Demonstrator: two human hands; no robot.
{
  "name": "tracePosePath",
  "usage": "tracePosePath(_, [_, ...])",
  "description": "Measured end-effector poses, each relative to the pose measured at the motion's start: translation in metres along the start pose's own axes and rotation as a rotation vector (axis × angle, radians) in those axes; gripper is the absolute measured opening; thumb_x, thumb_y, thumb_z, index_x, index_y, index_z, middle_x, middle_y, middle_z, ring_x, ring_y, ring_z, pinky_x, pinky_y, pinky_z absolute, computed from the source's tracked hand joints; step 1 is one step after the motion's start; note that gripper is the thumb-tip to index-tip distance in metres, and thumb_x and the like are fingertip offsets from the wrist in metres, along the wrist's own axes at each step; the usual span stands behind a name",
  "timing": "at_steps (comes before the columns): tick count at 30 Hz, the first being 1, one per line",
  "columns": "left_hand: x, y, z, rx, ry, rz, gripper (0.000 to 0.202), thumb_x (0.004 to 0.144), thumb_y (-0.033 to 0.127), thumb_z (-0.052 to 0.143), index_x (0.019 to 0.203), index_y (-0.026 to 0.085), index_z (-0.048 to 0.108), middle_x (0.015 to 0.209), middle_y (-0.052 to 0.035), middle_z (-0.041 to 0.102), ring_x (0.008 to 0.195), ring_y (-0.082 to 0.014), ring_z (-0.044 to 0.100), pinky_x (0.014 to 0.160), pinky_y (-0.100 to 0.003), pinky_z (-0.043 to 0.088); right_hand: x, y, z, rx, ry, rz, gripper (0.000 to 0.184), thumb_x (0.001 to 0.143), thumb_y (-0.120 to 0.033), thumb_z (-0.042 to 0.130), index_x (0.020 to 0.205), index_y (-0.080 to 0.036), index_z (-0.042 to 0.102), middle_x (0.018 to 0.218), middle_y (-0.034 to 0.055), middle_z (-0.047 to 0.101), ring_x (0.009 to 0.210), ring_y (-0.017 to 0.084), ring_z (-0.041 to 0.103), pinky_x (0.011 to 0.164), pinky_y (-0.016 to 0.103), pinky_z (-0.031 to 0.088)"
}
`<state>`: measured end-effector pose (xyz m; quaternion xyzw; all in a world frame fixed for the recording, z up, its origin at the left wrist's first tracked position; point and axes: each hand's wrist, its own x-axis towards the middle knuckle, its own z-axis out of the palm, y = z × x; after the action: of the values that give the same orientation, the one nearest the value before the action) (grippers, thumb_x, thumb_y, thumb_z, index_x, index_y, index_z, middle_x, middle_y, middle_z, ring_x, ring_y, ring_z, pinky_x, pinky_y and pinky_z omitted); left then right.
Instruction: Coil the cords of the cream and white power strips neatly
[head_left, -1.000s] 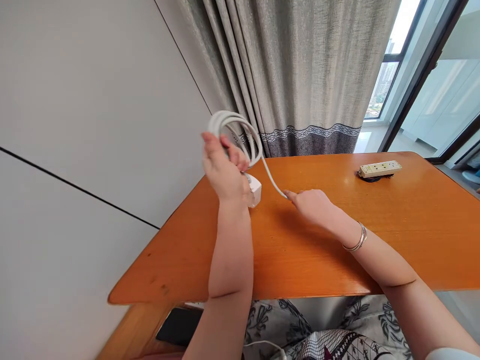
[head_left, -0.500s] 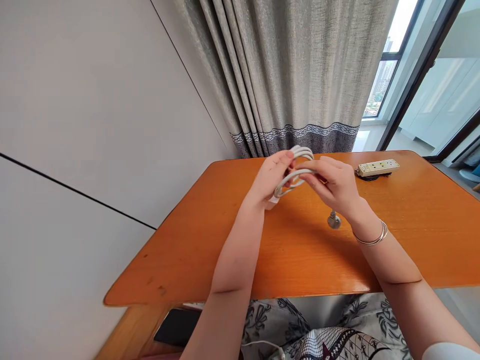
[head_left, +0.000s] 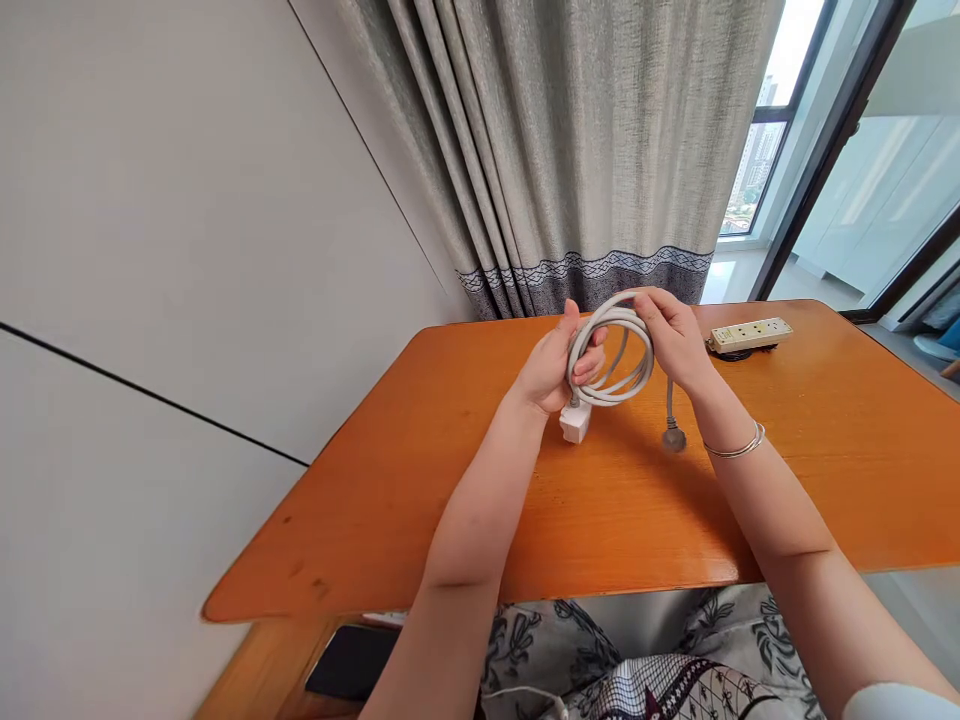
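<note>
A white power cord [head_left: 616, 398], wound into several loops, is held up over the orange wooden table [head_left: 360, 500]. My left hand [head_left: 553, 365] is closed round the left side of the coil, fingers through the loops and thumb pointing up. Below that hand hangs a white block-shaped end [head_left: 575, 422] of the cord. At the coil's upper right, my right hand [head_left: 671, 335] pinches the loops between thumb and fingers. A short length drops from the right hand to a round grey-white plug [head_left: 674, 438], slightly blurred.
A white power strip [head_left: 750, 335] with a dark cord lies at the table's back right. Behind the table hangs a grey curtain [head_left: 600, 150]; a white wall [head_left: 187, 250] runs along the left. A dark phone-like slab [head_left: 351, 662] lies below the table's front edge.
The coil has turned to face me, its loops now showing as a round ring. My right hand has moved up to the coil's top right, and the white block has come into clear view.
</note>
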<state>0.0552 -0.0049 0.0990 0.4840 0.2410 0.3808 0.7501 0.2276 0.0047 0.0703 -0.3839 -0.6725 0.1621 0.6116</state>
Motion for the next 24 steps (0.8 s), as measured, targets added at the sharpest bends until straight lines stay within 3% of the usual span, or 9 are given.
tracePosePath(5, [-0.005,0.008,0.001,-0.212,0.100,0.100,0.060,0.101,0.064,0.036,0.063,0.018,0.044,0.037,0.0102,0.024,0.028,-0.0025,0.022,0.032,-0.013,0.022,-0.005,0.011,0.012,0.268,-0.169,0.145,0.073,0.087,-0.087,0.039,0.115,-0.027,0.071,0.115,0.0068,0.070,0.114,0.023,0.062,0.098,0.040,0.052])
tracePosePath(9, [-0.007,0.013,0.002,-0.293,0.165,0.142,0.059,0.104,0.060,0.031,0.064,0.018,0.043,0.038,0.0101,0.023,0.028,-0.0026,0.021,0.032,-0.013,0.021,-0.011,0.014,0.024,0.557,-0.299,0.308,0.065,0.079,-0.079,0.064,0.120,-0.028,0.065,0.114,0.0052,0.068,0.102,0.022,0.068,0.083,0.035,0.058])
tracePosePath(13, [-0.006,0.015,0.004,-0.265,0.226,0.165,0.057,0.102,0.061,0.040,0.064,0.019,0.043,0.039,0.0102,0.024,0.029,-0.0027,0.023,0.031,-0.013,0.022,-0.012,0.010,0.033,0.706,-0.229,0.436,0.063,0.068,-0.064,0.084,0.111,-0.023,0.065,0.079,-0.0037,0.062,0.072,0.015,0.069,0.065,0.028,0.057])
tracePosePath(18, [-0.005,0.012,0.009,-0.208,0.304,0.246,0.056,0.098,0.064,0.047,0.065,0.019,0.045,0.039,0.0099,0.027,0.029,-0.0028,0.025,0.031,-0.015,0.022,-0.011,-0.003,0.037,0.836,-0.138,0.504,0.065,0.055,-0.061,0.092,0.097,-0.020,0.064,0.064,-0.0097,0.055,0.058,0.009,0.062,0.057,0.022,0.052])
tracePosePath(24, [-0.003,0.006,0.011,-0.163,0.315,0.267,0.056,0.095,0.067,0.051,0.067,0.019,0.050,0.041,0.0092,0.030,0.030,-0.0031,0.028,0.032,-0.016,0.024,-0.014,-0.018,0.037,0.960,-0.072,0.493,0.051,0.068,-0.060,0.086,0.090,-0.022,0.061,0.051,-0.0153,0.029,0.042,0.003,0.028,0.046,0.018,0.039])
